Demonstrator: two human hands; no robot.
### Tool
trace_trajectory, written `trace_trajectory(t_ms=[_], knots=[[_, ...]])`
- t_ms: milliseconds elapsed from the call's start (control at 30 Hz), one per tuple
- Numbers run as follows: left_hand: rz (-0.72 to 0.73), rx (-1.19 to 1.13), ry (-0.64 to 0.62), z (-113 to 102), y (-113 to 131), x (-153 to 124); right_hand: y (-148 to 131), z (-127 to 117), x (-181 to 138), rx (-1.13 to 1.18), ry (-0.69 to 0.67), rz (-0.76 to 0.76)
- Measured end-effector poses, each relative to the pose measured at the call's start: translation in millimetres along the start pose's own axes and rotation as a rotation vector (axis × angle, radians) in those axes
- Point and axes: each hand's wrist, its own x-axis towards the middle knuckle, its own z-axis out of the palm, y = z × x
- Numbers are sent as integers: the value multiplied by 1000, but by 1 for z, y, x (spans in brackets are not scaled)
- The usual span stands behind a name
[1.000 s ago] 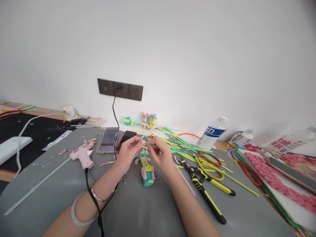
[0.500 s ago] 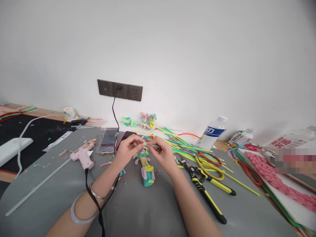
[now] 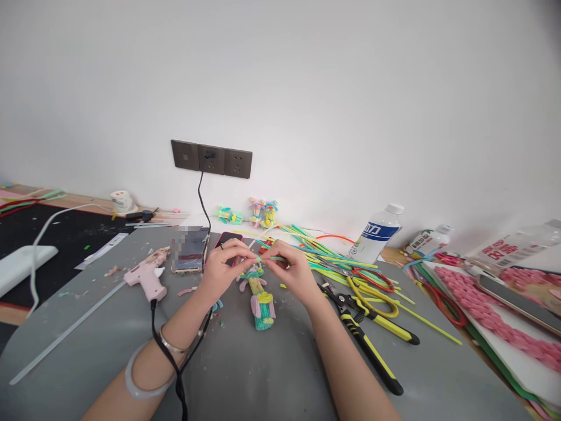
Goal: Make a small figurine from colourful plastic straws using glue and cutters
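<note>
While one pipe-cleaner doll [image 3: 262,301] lies flat on the grey mat [image 3: 245,374], the left hand [image 3: 222,268] and right hand [image 3: 293,273] each pinch one thin green strip [image 3: 272,258] tight, just above the doll's head. One pink glue gun [image 3: 146,275] and two phones [image 3: 190,250] lie to the left. Two yellow-handled cutters [image 3: 370,354] lie to the right, and three bottles [image 3: 376,234] are behind them.

Grey worktop [image 3: 245,374]; pink glue gun [image 3: 146,275]; yellow-green-pink straw figure [image 3: 262,298]; black-yellow pliers [image 3: 368,345]; blue-labelled clear bottle [image 3: 376,234].
</note>
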Motion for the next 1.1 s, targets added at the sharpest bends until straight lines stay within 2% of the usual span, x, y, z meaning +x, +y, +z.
trace_trajectory(t_ms=[367,500,667,1100], knots=[[117,86,-17,-3,-2,0,-2,-4,0,15,-47,12],[70,64,-50,-3,-4,-2,-1,-5,0,16,-61,17],[-28,-86,-51,2,-1,-1,0,-6,1,35,-40,18],[-20,-82,-8,4,-2,-1,3,-6,1,21,-61,-2]])
